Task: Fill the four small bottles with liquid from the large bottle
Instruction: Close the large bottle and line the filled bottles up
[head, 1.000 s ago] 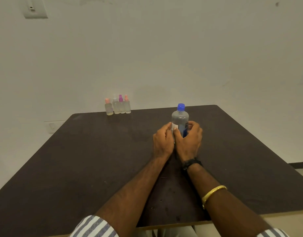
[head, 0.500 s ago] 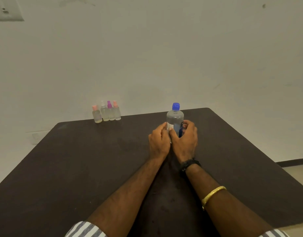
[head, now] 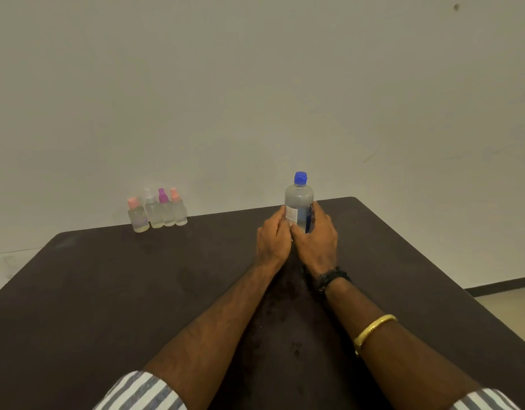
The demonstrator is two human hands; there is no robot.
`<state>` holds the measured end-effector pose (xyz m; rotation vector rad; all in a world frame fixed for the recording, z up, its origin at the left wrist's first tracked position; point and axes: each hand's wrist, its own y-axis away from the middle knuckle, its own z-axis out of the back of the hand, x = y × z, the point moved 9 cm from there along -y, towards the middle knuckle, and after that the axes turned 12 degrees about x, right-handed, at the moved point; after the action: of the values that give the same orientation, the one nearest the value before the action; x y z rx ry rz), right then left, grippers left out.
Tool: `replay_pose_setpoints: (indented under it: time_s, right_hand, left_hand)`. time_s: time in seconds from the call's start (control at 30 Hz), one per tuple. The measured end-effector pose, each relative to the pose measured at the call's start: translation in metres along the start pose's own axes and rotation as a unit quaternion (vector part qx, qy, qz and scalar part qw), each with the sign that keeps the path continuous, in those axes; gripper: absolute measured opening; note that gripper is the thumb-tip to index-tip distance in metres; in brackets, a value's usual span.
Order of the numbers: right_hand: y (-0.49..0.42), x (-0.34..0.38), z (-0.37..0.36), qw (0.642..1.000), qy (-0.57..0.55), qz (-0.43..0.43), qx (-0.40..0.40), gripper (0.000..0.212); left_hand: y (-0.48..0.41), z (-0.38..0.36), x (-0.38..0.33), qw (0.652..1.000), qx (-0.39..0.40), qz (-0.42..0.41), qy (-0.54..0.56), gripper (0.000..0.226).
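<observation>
Your single camera rides on your head, facing forward and tilted down across the dark brown matte table toward the plain pale wall, which fills the upper half of the frame. Your forearms enter from the bottom edge; your left hand and right hand sit near, just right of centre, gripping the clear blue-capped large bottle.

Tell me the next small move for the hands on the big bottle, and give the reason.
Probably raise the right hand to the blue cap and twist it off while the left hand steadies the large bottle. Both hands grip its lower body, it stands upright on the table, and the cap is on, so nothing can pour yet.
</observation>
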<state>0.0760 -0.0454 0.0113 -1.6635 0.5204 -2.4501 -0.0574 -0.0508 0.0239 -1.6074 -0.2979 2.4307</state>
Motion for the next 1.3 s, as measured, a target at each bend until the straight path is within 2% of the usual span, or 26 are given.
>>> replay_pose_setpoints:
  time_s: [0.13,0.4,0.67,1.3]
  right_hand:
    - [-0.021,-0.007,-0.006,0.999,0.007,0.002,0.036,0.067]
    - [-0.055,-0.021,-0.018,0.997,0.039,0.018,0.065,0.060]
    - [-0.078,-0.037,-0.028,0.994,0.060,0.025,0.089,0.062]
    - [-0.112,-0.062,-0.045,0.984,0.116,-0.009,0.136,0.090]
  left_hand:
    - [-0.027,-0.006,0.010,1.000,0.009,-0.001,-0.007,0.040]
    - [-0.070,-0.019,0.042,0.998,0.061,0.001,-0.018,0.043]
    - [-0.098,-0.028,0.066,0.995,0.099,0.007,-0.019,0.049]
    - [-0.120,-0.037,0.072,0.992,0.125,0.004,-0.020,0.052]
